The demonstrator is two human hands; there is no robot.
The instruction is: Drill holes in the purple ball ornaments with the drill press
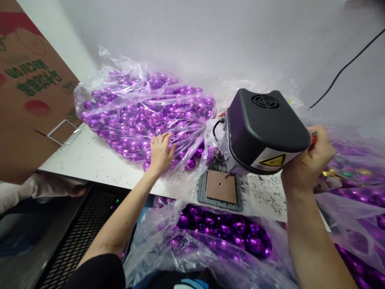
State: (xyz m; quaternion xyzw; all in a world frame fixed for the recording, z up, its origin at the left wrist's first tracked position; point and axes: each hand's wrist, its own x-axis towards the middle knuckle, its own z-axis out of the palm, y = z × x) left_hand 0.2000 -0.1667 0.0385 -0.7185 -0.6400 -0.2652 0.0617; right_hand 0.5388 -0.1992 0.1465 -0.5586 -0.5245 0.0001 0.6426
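My left hand (161, 154) rests on a clear plastic bag (177, 126) full of shiny purple ball ornaments (132, 112), its fingers spread a little over the plastic. On the right, my right hand (315, 160) is closed around a red-ended lever (313, 139) at the side of a black bench drill press (267, 124). A yellow warning label (273, 160) marks the press's cover. Beneath its head, a brown square board (221, 186) with a small hole lies on the grey slotted base (201, 192). My right palm hides most of the lever.
Another open bag of purple balls (228, 233) sits at my lap, below the edge of the white table (120, 164). More bagged balls (357, 192) are at right. A cardboard box (33, 104) stands at left. Dark shavings (267, 196) litter the tabletop. Another person's sleeve (45, 186) shows lower left.
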